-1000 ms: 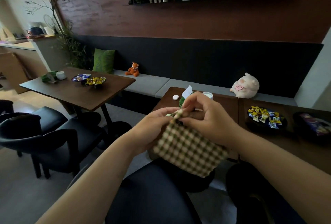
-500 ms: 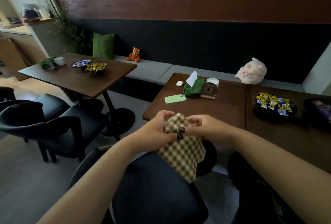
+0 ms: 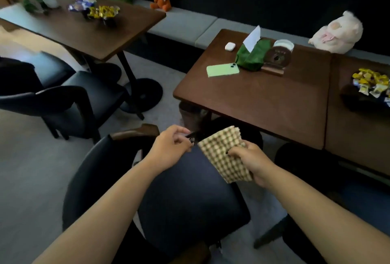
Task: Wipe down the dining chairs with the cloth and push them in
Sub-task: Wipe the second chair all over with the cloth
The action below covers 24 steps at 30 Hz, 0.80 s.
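Note:
A green-and-cream checked cloth [image 3: 221,154] hangs from my right hand [image 3: 253,163], which grips its right edge above the seat of a dark upholstered dining chair [image 3: 190,204]. My left hand [image 3: 171,147] sits just left of the cloth with fingers curled, seemingly off the fabric. The chair stands pulled out from the brown table [image 3: 263,103], its curved back [image 3: 84,168] to my left. A second dark chair [image 3: 304,160] sits at the table's right, partly under it.
On the table lie a green phone [image 3: 222,69], a white earbud case [image 3: 229,46], a green tissue pouch [image 3: 252,57] and a sweets bowl [image 3: 369,86]. More dark chairs [image 3: 63,99] stand left by another table [image 3: 88,29]. A bench [image 3: 181,25] runs behind.
The view has tipped down toward the chair. Both hands dropped and moved apart; the cloth, held between both before, now hangs from the right hand alone.

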Tool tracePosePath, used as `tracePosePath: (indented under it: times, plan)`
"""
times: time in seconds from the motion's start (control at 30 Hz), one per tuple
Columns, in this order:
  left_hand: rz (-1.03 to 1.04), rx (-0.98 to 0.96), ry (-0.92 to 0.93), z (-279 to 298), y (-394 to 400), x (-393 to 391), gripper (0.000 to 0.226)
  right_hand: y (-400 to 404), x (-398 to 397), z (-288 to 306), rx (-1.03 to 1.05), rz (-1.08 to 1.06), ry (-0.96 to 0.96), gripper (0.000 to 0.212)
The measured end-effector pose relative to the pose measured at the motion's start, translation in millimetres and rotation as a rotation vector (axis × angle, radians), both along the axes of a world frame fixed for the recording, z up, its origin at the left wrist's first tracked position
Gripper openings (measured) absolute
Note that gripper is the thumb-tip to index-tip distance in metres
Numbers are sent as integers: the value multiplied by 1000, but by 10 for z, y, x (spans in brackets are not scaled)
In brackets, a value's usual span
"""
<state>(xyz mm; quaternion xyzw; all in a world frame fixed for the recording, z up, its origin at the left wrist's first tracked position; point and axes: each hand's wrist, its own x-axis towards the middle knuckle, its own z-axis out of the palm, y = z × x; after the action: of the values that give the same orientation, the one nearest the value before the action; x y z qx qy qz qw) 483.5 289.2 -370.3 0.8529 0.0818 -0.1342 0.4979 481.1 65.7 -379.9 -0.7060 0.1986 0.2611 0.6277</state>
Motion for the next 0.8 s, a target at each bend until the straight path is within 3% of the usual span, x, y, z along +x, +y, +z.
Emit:
tracePosePath:
  times: [0.17,0.3,0.47,0.63,0.8]
  plan:
    - [77,-39,185,-1004,17,338,31,-73,584,-977,-95,-89,153,23]
    - [105,-46,297,-1845,-14,577,45,-60,1105,-1812,-278,-62,118,23]
    - [-109,242,351,-2831,64,768,82,176,1660,-2630,-554,79,-13,36]
    - [-514,599,607,-3642,340,1010,130,632,2199,-3279,-671,401,-223,46]
    - [-545,748,588,-4048,292,786,142,1080,2608,-3825,-713,669,-412,65]
